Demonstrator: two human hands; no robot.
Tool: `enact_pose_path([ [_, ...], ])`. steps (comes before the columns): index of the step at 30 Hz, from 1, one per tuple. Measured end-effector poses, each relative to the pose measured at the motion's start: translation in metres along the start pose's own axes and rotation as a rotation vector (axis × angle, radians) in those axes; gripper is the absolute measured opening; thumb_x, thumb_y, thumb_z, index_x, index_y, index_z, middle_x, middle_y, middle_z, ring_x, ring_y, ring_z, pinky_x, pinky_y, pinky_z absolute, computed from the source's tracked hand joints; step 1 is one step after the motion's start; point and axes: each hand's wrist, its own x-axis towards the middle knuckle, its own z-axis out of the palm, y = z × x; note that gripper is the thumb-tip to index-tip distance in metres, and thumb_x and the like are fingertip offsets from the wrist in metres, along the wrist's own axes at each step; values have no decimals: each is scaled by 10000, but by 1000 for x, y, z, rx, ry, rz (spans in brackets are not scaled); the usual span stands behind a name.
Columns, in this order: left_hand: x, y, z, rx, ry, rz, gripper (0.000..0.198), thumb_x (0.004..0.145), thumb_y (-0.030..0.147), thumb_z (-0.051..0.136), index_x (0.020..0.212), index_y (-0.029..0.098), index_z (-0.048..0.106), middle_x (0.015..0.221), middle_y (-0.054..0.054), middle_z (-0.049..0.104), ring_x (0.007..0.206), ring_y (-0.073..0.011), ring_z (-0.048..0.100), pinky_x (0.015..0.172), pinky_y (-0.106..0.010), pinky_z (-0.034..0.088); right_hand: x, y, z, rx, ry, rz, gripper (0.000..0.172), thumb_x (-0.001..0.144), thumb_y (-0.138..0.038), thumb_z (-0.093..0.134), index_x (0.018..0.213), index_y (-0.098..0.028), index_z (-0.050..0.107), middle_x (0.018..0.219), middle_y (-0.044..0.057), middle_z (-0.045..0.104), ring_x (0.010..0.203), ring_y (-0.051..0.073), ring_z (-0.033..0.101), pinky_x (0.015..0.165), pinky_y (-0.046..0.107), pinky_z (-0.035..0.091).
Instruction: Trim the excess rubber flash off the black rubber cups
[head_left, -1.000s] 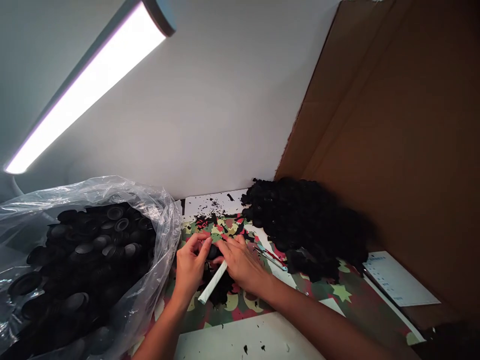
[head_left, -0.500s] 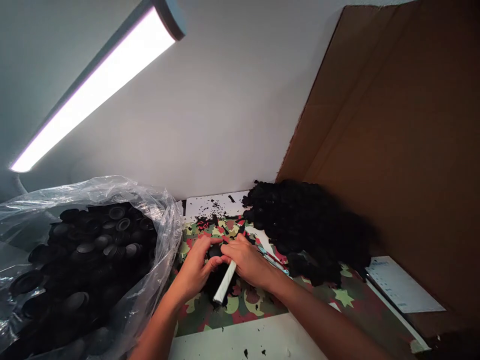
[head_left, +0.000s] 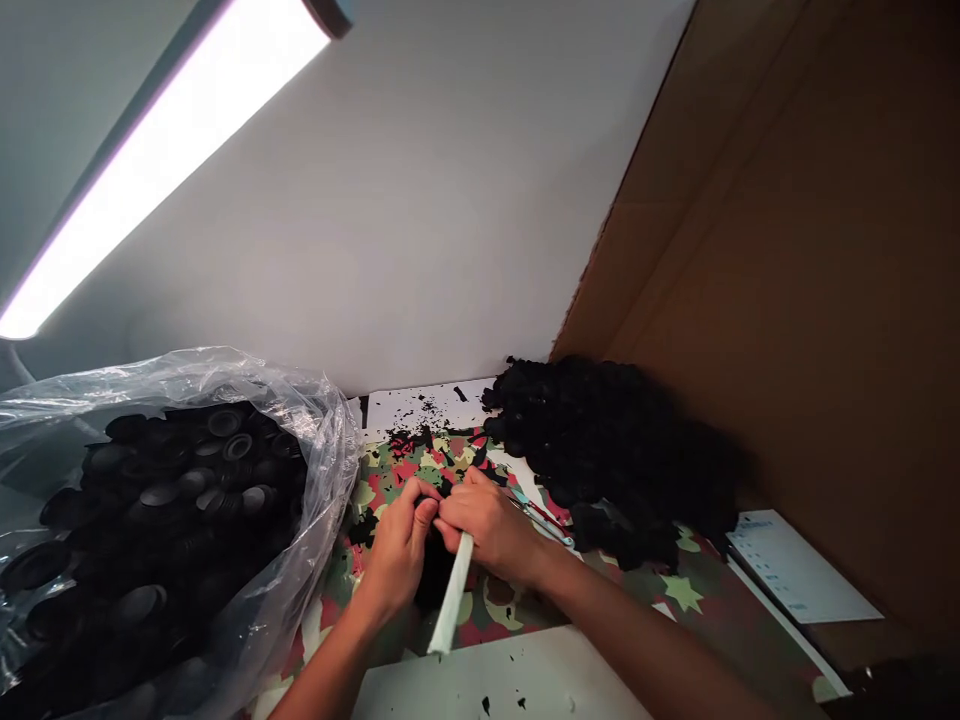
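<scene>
My left hand point(head_left: 399, 550) and my right hand point(head_left: 491, 528) meet fingertip to fingertip over a camouflage-patterned mat point(head_left: 525, 600). My right hand is closed round a pale green-white tool handle point(head_left: 452, 596) that slants down toward me. My left hand pinches a small black part against it; the part is almost hidden between the fingers. A heap of black scraps point(head_left: 435, 585) lies on the mat just under the hands.
A clear plastic bag point(head_left: 315, 440) full of black round caps point(head_left: 172, 500) stands at the left. A big pile of black parts point(head_left: 615, 450) lies at the right against a cardboard wall point(head_left: 787, 300). Small red-handled tweezers point(head_left: 544, 520), a paper sheet point(head_left: 795, 570) and a lit lamp tube point(head_left: 172, 130) are nearby.
The hands have drawn closer together and my fingers now hide the black part. The pale handle has swung from slanting left to pointing nearly straight down toward me.
</scene>
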Motion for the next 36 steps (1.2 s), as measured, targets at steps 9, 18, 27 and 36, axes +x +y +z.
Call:
enact_pose_path([
  [9, 6, -1, 26, -398, 349, -274, 595, 662, 779, 662, 593, 213, 490, 543, 51, 456, 522, -127, 422, 515, -255, 373, 0, -23, 9, -168, 147, -135, 405, 996, -127, 374, 627, -207, 522, 554, -17, 517, 585, 154, 415, 673, 342, 269],
  [18, 15, 18, 0, -619, 273, -170, 546, 805, 721, 596, 990, 208, 613, 910, -79, 756, 907, -240, 693, 832, -363, 503, -6, -6, 6, -122, 88, 101, 489, 1043, -320, 431, 585, -196, 552, 593, -2, 549, 599, 145, 466, 683, 347, 279],
  [27, 4, 7, -3, -523, 177, -81, 544, 807, 713, 602, 1011, 212, 666, 1080, -106, 734, 1091, -261, 635, 947, -361, 461, -6, 3, 3, 156, 68, 340, 363, 1076, -326, 322, 952, -232, 650, 1121, 79, 678, 1067, 229, 608, 888, 399, 405],
  [36, 8, -9, -3, -526, 221, -133, 452, 678, 561, 820, 927, 189, 758, 905, -59, 710, 882, -219, 615, 819, -285, 455, -2, -9, -11, 411, 317, 471, 397, 1059, -395, 348, 876, -226, 657, 812, 36, 599, 760, 184, 598, 675, 308, 474],
])
